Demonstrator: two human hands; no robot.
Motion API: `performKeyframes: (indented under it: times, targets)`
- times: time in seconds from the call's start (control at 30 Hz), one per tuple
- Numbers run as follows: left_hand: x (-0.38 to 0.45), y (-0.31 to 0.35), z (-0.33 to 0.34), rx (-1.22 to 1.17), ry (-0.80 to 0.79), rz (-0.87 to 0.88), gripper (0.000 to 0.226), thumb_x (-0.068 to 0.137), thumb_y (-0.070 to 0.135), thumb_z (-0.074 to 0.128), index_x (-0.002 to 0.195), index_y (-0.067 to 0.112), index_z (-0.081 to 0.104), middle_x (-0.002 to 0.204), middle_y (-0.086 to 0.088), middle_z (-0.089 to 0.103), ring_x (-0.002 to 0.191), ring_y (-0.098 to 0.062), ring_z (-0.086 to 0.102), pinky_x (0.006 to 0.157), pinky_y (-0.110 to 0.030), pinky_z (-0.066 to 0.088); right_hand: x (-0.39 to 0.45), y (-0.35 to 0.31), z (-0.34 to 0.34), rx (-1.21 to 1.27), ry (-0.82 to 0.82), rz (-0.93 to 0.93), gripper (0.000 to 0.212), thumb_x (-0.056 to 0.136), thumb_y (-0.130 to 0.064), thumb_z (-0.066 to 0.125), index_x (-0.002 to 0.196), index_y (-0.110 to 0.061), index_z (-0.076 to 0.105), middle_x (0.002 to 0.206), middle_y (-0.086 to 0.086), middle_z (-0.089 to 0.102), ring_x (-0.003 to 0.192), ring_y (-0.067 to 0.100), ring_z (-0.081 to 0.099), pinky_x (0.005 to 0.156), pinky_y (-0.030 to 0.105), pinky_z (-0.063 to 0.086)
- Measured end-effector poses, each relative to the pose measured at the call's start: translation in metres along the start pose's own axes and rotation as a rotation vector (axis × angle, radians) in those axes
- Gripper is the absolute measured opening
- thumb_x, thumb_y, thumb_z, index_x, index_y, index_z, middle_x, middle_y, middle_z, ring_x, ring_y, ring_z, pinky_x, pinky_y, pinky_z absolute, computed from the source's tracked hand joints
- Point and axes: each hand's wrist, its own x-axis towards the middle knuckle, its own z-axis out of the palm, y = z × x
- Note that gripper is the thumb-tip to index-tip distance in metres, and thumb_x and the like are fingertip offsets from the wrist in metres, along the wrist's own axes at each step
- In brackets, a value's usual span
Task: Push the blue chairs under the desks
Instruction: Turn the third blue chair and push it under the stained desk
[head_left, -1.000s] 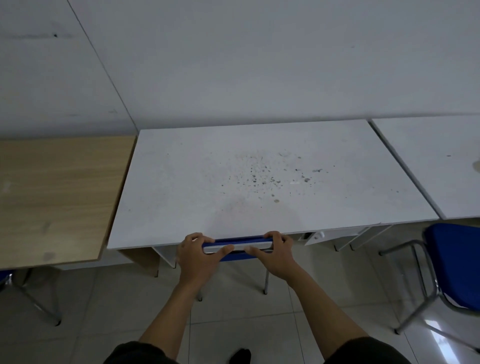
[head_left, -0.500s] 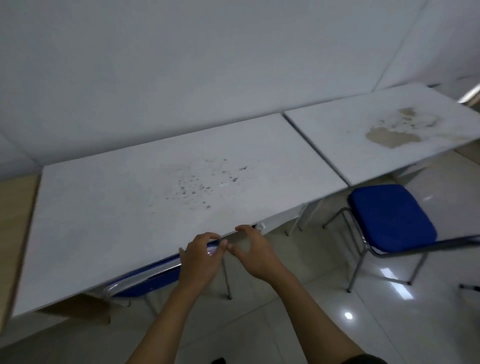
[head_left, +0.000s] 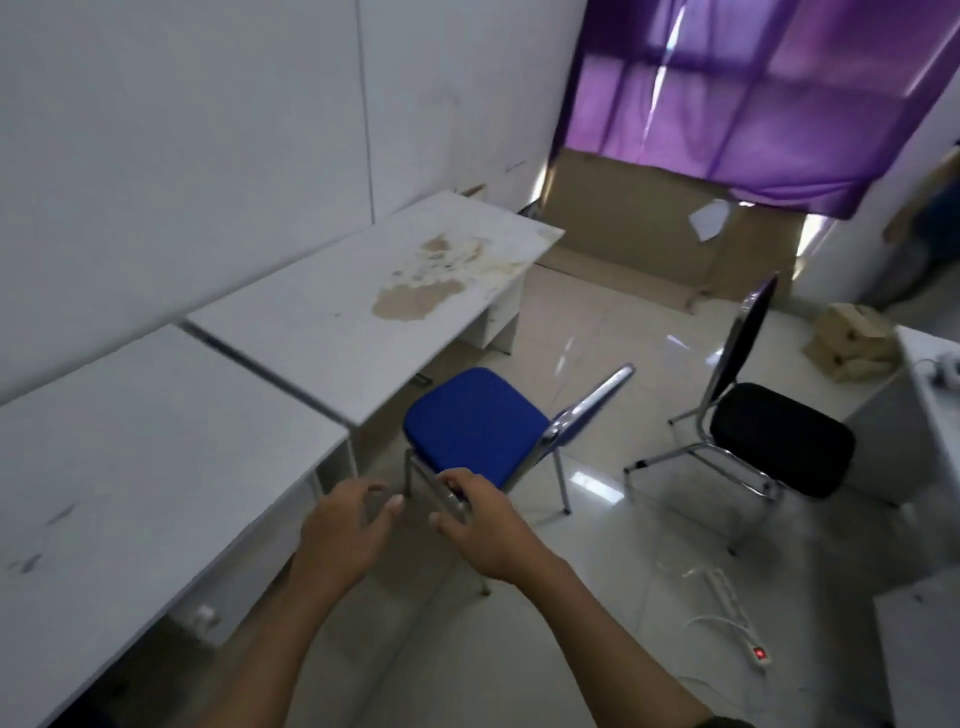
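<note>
A blue chair with a chrome frame stands on the tiled floor, pulled out from the front corner of a stained white desk. Its backrest tilts away to the right. Left of that desk stands another white desk; the chair under it is out of sight. My left hand and my right hand are both stretched forward, fingers loosely curled and apart, holding nothing. My right hand's fingers overlap the blue chair's near frame bar in the picture; I cannot tell if they touch it.
A black chair stands to the right on the glossy floor. A white power strip with cable lies nearby. Cardboard leans under a purple curtain. A wooden block piece and another white desk are at the right.
Both hands have let go of the first chair's backrest, which sits under the left desk. My view has swung right to the second blue chair, and my hands have moved toward it.
</note>
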Motion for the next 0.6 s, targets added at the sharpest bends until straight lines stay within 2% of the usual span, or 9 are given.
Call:
performKeyframes:
  times: [0.07, 0.2, 0.3, 0.37, 0.4, 0.5, 0.6]
  targets:
    - [0.033, 0.040, 0.034, -0.014, -0.029, 0.049, 0.033, 0.095, 0.052, 0.067, 0.117, 0.028, 0.070, 0.123, 0.002, 0.070, 0.111, -0.022, 0.067, 0.102, -0.054, 0.052, 0.015, 0.028, -0.042, 0.024, 0.051, 0.036, 0.049, 0.095, -0.046, 0.068, 0.138, -0.047, 0.045, 0.140, -0.016, 0.052, 0.121, 0.006, 0.053, 0.102, 0.030, 0.046]
    - [0.085, 0.102, 0.095, -0.005, -0.117, 0.123, 0.038, 0.097, 0.055, 0.062, 0.123, 0.028, 0.067, 0.127, 0.007, 0.067, 0.108, -0.013, 0.064, 0.102, -0.049, 0.053, 0.046, 0.072, -0.102, 0.062, 0.150, 0.079, 0.051, 0.096, -0.042, 0.069, 0.142, -0.041, 0.047, 0.146, -0.009, 0.053, 0.130, 0.007, 0.048, 0.103, 0.030, 0.044]
    - [0.130, 0.131, 0.141, -0.014, -0.185, 0.148, 0.039, 0.096, 0.057, 0.062, 0.124, 0.030, 0.066, 0.128, 0.012, 0.064, 0.117, -0.012, 0.061, 0.109, -0.058, 0.048, 0.077, 0.109, -0.145, 0.073, 0.160, 0.094, 0.053, 0.096, -0.041, 0.069, 0.144, -0.038, 0.047, 0.144, -0.011, 0.053, 0.118, 0.000, 0.049, 0.094, 0.020, 0.039]
    - [0.157, 0.142, 0.163, -0.006, -0.218, 0.140, 0.040, 0.096, 0.060, 0.061, 0.124, 0.032, 0.065, 0.127, 0.015, 0.062, 0.119, -0.011, 0.060, 0.111, -0.061, 0.045, 0.097, 0.128, -0.166, 0.070, 0.165, 0.104, 0.053, 0.096, -0.039, 0.070, 0.144, -0.037, 0.047, 0.135, -0.013, 0.054, 0.106, -0.005, 0.054, 0.092, 0.019, 0.044]
    - [0.174, 0.147, 0.176, -0.006, -0.231, 0.136, 0.039, 0.096, 0.060, 0.061, 0.124, 0.033, 0.065, 0.125, 0.017, 0.061, 0.119, -0.011, 0.060, 0.111, -0.061, 0.045, 0.111, 0.139, -0.179, 0.073, 0.172, 0.115, 0.053, 0.096, -0.037, 0.071, 0.144, -0.037, 0.048, 0.134, -0.012, 0.055, 0.107, -0.004, 0.056, 0.095, 0.022, 0.047]
    - [0.213, 0.158, 0.210, -0.019, -0.262, 0.118, 0.039, 0.096, 0.059, 0.061, 0.123, 0.033, 0.065, 0.123, 0.017, 0.061, 0.118, -0.010, 0.060, 0.109, -0.053, 0.048, 0.146, 0.167, -0.207, 0.077, 0.163, 0.148, 0.052, 0.096, -0.035, 0.070, 0.144, -0.034, 0.049, 0.146, -0.005, 0.054, 0.130, 0.012, 0.053, 0.098, 0.026, 0.043]
    - [0.244, 0.163, 0.236, -0.053, -0.328, 0.069, 0.042, 0.094, 0.066, 0.059, 0.123, 0.036, 0.064, 0.126, 0.014, 0.063, 0.117, -0.010, 0.060, 0.104, -0.042, 0.051, 0.181, 0.191, -0.230, 0.052, 0.099, 0.194, 0.051, 0.097, -0.037, 0.069, 0.143, -0.035, 0.048, 0.148, -0.002, 0.053, 0.126, 0.012, 0.054, 0.091, 0.018, 0.044]
